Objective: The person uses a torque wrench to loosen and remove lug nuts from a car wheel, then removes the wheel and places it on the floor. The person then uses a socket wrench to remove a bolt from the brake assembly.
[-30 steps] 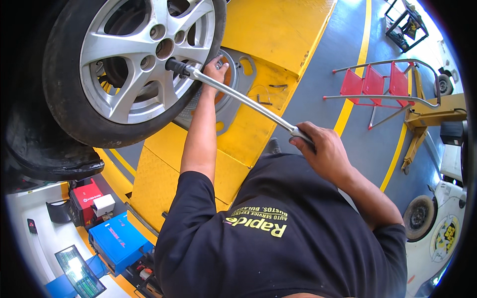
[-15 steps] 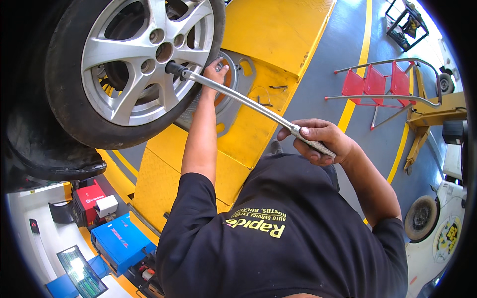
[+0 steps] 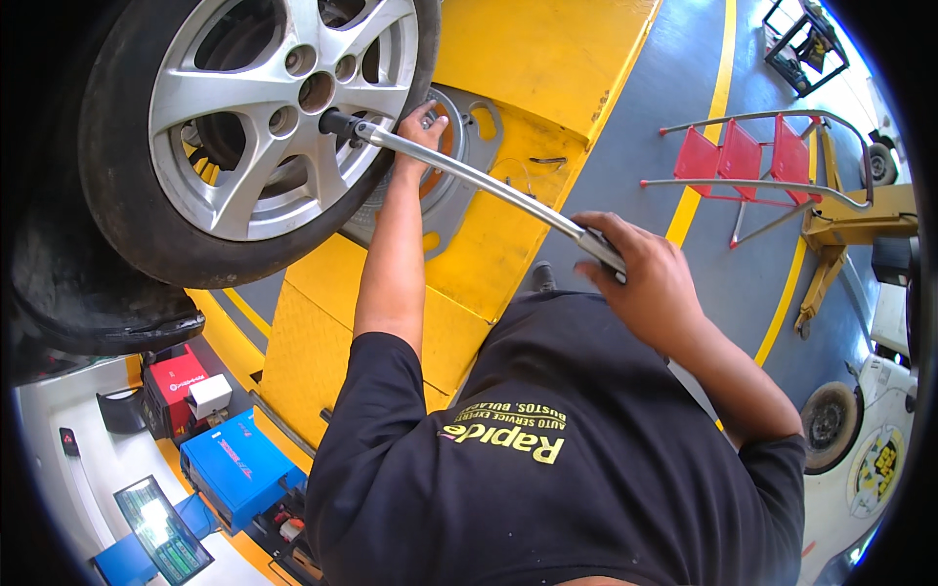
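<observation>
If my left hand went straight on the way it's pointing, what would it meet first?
Likely the black tyre, whose edge appears right beside the left hand, though depth there is unclear.

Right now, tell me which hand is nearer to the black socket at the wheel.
Left. The left hand is by the tire's edge, just right of the black socket in the picture; the right hand is farther off, at the wrench handle.

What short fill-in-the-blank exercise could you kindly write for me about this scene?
The hand holding the long wrench is the person's ____ one.
The tire around the silver rim is coloured ____.
The treads of the step ladder are coloured ____.

Missing words: right; black; red.
</observation>
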`<state>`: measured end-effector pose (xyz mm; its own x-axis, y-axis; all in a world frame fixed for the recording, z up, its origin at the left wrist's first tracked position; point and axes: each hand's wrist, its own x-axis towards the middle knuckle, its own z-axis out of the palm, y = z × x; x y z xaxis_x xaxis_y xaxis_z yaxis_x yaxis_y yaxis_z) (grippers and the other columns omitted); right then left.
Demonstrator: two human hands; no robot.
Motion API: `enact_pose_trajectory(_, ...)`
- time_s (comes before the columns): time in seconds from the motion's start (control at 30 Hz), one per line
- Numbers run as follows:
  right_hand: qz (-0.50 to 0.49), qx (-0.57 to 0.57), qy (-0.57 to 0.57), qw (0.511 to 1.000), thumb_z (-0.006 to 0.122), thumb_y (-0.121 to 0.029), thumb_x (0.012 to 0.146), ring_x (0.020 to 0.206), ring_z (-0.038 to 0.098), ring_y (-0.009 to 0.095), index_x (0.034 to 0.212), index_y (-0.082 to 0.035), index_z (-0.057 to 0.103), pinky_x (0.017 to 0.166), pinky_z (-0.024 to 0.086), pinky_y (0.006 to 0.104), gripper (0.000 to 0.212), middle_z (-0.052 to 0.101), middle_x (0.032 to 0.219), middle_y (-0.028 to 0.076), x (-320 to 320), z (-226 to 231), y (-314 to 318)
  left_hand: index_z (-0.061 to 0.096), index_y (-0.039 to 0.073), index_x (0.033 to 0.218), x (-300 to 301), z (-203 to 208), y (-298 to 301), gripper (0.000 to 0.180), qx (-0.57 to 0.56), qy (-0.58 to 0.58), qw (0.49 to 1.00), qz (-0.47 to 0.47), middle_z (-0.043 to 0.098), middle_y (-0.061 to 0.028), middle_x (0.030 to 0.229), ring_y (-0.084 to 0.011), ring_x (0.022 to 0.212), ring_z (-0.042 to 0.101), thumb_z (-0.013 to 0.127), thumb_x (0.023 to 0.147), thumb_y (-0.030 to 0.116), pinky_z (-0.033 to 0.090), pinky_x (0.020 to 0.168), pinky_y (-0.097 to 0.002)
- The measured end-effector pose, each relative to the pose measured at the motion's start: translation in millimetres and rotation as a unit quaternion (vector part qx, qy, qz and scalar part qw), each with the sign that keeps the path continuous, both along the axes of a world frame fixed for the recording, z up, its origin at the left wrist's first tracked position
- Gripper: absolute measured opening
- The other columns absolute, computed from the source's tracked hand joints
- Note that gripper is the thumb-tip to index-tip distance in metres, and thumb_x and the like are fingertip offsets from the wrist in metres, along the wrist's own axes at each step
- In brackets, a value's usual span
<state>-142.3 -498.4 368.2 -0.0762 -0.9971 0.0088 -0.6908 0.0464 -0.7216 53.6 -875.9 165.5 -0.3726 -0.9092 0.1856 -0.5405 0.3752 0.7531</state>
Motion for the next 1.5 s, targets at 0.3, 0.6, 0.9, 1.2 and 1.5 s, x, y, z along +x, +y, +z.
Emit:
enact_pose_trajectory(0.3, 0.045, 0.271, -0.431, 0.859, 0.061, -0.033, 0.107, 0.070, 0.057, 0.017, 0.108, 0.003, 0.066, 0.066, 0.047, 0.0314, 0.036, 0.062, 0.078, 0.007, -19.8, -12.1, -7.6, 0.069, 0.005, 0.136, -0.4, 8.4, 2.8, 0.051, 0.024, -0.019, 1.000, -0.002, 0.074, -0.0251, 0.113, -0.0334, 0.102, 0.071, 0.078, 0.090, 0.025, 0.055, 0.093, -0.0404)
enact_pose_trajectory(0.6, -0.057, 0.049, -0.116, 0.990, 0.068, -0.022, 0.101, 0.060, 0.060, 0.021, 0.112, -0.002, 0.061, 0.057, 0.049, 0.0359, 0.024, 0.067, 0.082, 0.013, 0.3, 3.9, 3.4, 0.070, 0.005, 0.135, -1.7, 12.5, 4.5, 0.051, 0.013, -0.027, 1.000, 0.001, 0.075, -0.0203, 0.102, -0.0297, 0.091, 0.070, 0.079, 0.090, 0.024, 0.056, 0.087, -0.0399)
enact_pose_trajectory(0.9, 0.043, 0.188, -0.229, 0.954, 0.060, -0.024, 0.107, 0.055, 0.061, 0.019, 0.116, 0.002, 0.062, 0.050, 0.047, 0.0324, 0.027, 0.070, 0.082, 0.014, -9.3, 0.3, -5.1, 0.070, 0.004, 0.135, -0.4, 10.7, 3.1, 0.051, 0.023, -0.024, 0.999, -0.001, 0.074, -0.0205, 0.099, -0.0290, 0.089, 0.069, 0.080, 0.089, 0.024, 0.055, 0.086, -0.0399)
enact_pose_trajectory(1.2, -0.036, 0.038, -0.108, 0.993, 0.068, -0.028, 0.102, 0.065, 0.065, 0.024, 0.119, 0.000, 0.064, 0.057, 0.050, 0.0350, 0.033, 0.070, 0.088, 0.013, 3.8, -9.3, -0.1, 0.069, 0.003, 0.135, 0.1, 6.6, 1.9, 0.051, 0.015, -0.019, 1.000, -0.006, 0.074, -0.0234, 0.103, -0.0309, 0.094, 0.070, 0.078, 0.090, 0.025, 0.055, 0.090, -0.0398)
enact_pose_trajectory(1.5, 0.004, 0.204, -0.211, 0.956, 0.064, -0.035, 0.105, 0.057, 0.060, 0.024, 0.108, -0.001, 0.069, 0.058, 0.049, 0.0400, 0.035, 0.064, 0.072, 0.012, -2.2, 3.4, -4.4, 0.072, 0.003, 0.131, -0.5, 8.4, 4.8, 0.047, -0.008, -0.017, 1.000, -0.002, 0.076, -0.0238, 0.104, -0.0298, 0.093, 0.071, 0.079, 0.090, 0.026, 0.055, 0.088, -0.0385)
